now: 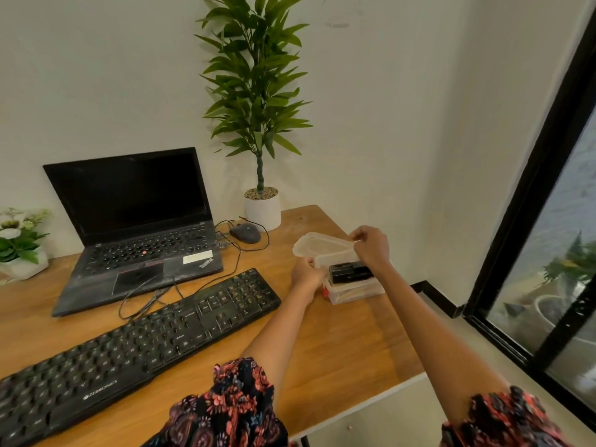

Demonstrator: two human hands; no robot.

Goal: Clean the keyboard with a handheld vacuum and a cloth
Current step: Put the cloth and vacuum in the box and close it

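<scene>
A: From the head camera, where is the keyboard (135, 346)?

B: It lies slantwise on the wooden desk (338, 343), in front of the open laptop (135, 227), untouched. Its cable loops over the laptop's palm rest.

A: And the hands?

B: Both are well to the right of it, at a clear plastic container (353, 287) near the desk's right edge. The left hand (306, 274) is closed on the container's near-left corner. The right hand (371, 248) pinches the far edge of the translucent lid (317, 245), which is tilted up and off toward the left.

A: What is inside?

B: A black boxy device (350, 273) sits in the top of the container. I cannot tell whether it is the vacuum. No cloth is clearly visible.

A: Anything else on the desk?

B: 1 dark mouse (245, 233) beside the laptop, 1 tall potted plant (261, 201) behind it against the wall, and 1 small flower pot (19, 253) at the far left. Floral sleeves (232, 411) cover both upper arms.
</scene>
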